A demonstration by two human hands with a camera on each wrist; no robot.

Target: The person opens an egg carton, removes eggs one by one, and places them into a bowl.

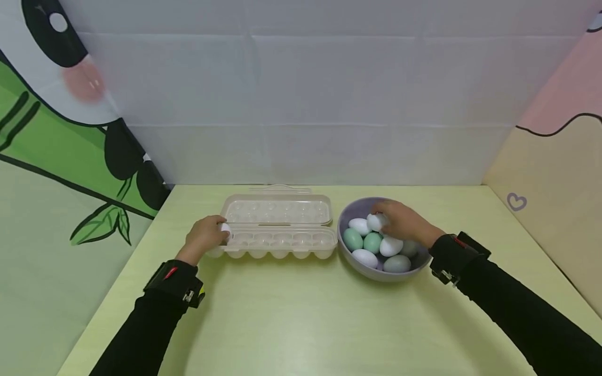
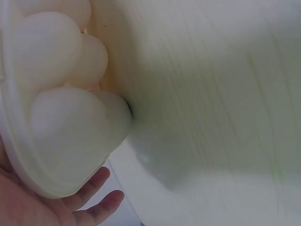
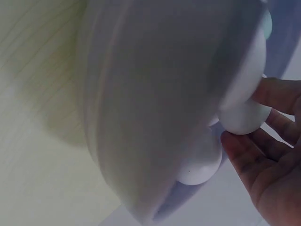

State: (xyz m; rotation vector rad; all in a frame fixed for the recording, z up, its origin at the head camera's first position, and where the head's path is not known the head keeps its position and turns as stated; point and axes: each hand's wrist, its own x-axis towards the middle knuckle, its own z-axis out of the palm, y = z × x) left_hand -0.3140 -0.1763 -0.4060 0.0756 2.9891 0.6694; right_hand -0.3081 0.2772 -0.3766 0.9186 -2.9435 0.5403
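My left hand (image 1: 206, 237) is at the left end of a clear plastic egg carton (image 1: 282, 237), its thumb and fingers around a white egg (image 1: 226, 230) over the end cup. In the left wrist view, the fingers (image 2: 96, 207) show past the carton's rounded end, and the egg is hidden. On the right, my right hand (image 1: 404, 222) reaches into a purple bowl (image 1: 362, 272) and pinches a white egg (image 3: 244, 117) between thumb and fingertips. Other eggs lie below it: white (image 1: 364, 258), green (image 1: 352, 238) and grey (image 1: 397, 264).
The carton's lid (image 1: 277, 209) lies folded back behind the cups. Carton and bowl stand side by side on a pale yellow table (image 1: 291, 318), the bowl's left rim close to the carton's right end. A white backdrop (image 1: 305, 104) rises behind the table.
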